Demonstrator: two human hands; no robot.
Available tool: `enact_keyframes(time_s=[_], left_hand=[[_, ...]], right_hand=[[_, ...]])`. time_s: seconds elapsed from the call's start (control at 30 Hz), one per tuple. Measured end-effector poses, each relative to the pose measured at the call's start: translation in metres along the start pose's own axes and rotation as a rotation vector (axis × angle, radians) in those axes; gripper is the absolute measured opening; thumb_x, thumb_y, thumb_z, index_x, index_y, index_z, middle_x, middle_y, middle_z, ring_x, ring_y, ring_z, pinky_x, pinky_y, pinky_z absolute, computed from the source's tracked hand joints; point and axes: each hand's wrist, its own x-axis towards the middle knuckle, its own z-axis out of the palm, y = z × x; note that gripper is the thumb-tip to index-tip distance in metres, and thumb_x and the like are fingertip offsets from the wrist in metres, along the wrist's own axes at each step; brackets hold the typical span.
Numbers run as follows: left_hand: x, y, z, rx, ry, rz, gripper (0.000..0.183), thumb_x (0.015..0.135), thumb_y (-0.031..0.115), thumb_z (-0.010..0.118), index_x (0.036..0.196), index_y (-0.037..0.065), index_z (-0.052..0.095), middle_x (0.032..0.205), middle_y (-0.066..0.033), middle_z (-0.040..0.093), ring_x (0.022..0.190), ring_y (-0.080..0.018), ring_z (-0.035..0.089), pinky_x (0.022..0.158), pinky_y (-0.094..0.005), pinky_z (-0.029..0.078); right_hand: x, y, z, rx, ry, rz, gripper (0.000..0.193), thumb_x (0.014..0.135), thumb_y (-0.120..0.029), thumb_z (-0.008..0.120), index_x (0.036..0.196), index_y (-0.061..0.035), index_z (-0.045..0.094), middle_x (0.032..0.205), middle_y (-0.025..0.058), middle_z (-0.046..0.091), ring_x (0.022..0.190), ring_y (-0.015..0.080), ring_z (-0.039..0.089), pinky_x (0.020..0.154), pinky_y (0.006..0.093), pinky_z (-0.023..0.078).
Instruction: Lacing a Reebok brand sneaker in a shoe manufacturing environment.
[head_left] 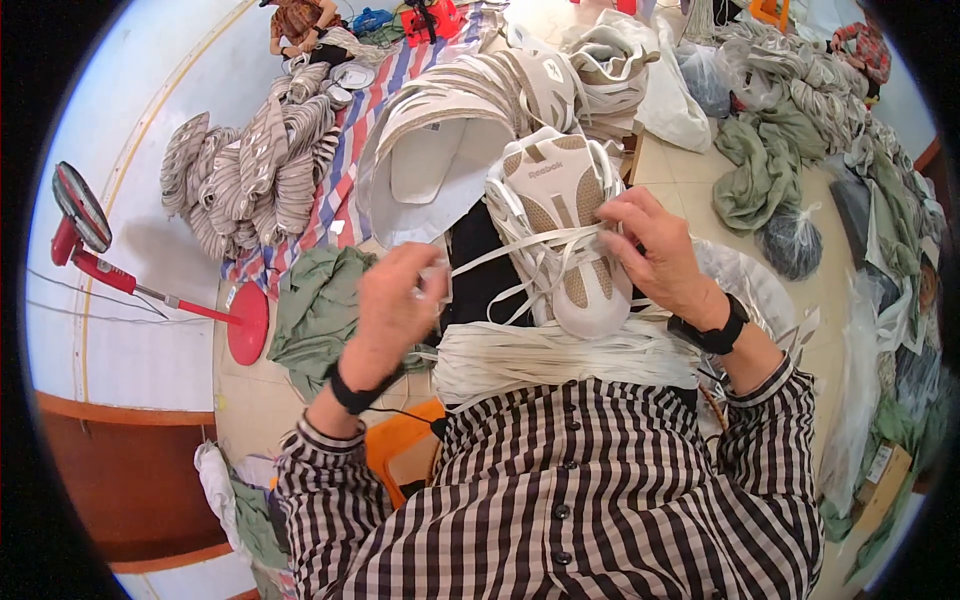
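Observation:
A white and tan shoe upper [575, 225] lies before me with its toe toward my lap. White shoelace [525, 245] runs across it, with loose loops hanging at its left side. My left hand [395, 300], a little blurred, is closed in a pinch left of the upper, at the end of a stretched lace. At the upper's right edge, my right hand [660, 255] pinches the lace between thumb and fingers. Over my lap, just below the toe, stretches a thick bundle of white laces [560, 358].
Behind the upper, a white container [430, 180] carries stacked uppers. More uppers [255, 170] lie heaped on striped sheeting at left. A red-based lamp [248, 322] stands left, beside green cloth [325, 315]. Bags and green fabric [765, 170] cover the right side. Other people sit far back.

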Motion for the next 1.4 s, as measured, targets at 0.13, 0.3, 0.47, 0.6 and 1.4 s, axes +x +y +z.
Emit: enact_keyframes(time_s=[0.13,0.3,0.47,0.6,1.4], left_hand=[[0.018,0.064,0.04,-0.078,0.014,0.15,0.022,0.071,0.014,0.072,0.088,0.004,0.063,0.077,-0.0103,0.062,0.068,-0.0258,0.062,0.06,-0.0333,0.05],[0.043,0.08,0.066,0.033,-0.028,0.222,0.013,0.074,0.011,0.068,0.083,0.004,0.061,0.077,-0.0095,0.061,0.067,-0.0287,0.06,0.06,-0.0355,0.048],[0.054,0.066,0.059,-0.216,-0.168,0.034,0.008,0.08,0.007,0.061,0.083,0.001,0.058,0.07,-0.0093,0.061,0.061,-0.0214,0.059,0.057,-0.0321,0.047],[0.061,0.058,0.05,-0.464,-0.366,-0.142,0.008,0.084,0.007,0.056,0.082,-0.001,0.056,0.062,-0.0072,0.058,0.056,-0.0151,0.055,0.056,-0.0285,0.045],[0.035,0.062,0.059,-0.373,-0.08,-0.028,0.022,0.075,0.003,0.065,0.097,0.004,0.06,0.087,-0.0107,0.06,0.088,-0.0287,0.055,0.078,-0.0367,0.043]], right_hand=[[0.009,-0.004,0.006,-0.144,-0.003,-0.142,0.014,0.079,-0.004,0.065,0.09,-0.003,0.058,0.086,0.0115,0.054,0.071,0.0303,0.057,0.062,0.0364,0.047],[0.009,-0.002,0.001,-0.131,-0.016,-0.113,0.013,0.079,-0.004,0.064,0.087,-0.0026,0.054,0.086,0.0122,0.052,0.071,0.032,0.058,0.062,0.0397,0.047],[0.016,0.0,-0.006,0.062,-0.183,0.104,0.009,0.083,-0.005,0.06,0.089,-0.003,0.053,0.076,0.0105,0.058,0.056,0.0278,0.055,0.056,0.0348,0.045],[0.028,0.004,-0.014,0.296,-0.219,0.195,0.009,0.085,-0.008,0.06,0.091,-0.0049,0.055,0.07,0.0042,0.059,0.052,0.0144,0.053,0.05,0.0272,0.042],[0.062,0.073,-0.267,1.009,0.693,0.279,0.009,0.097,-0.001,0.046,0.089,0.0032,0.045,0.061,-0.0026,0.023,0.05,0.009,0.025,0.053,0.0244,0.031]])
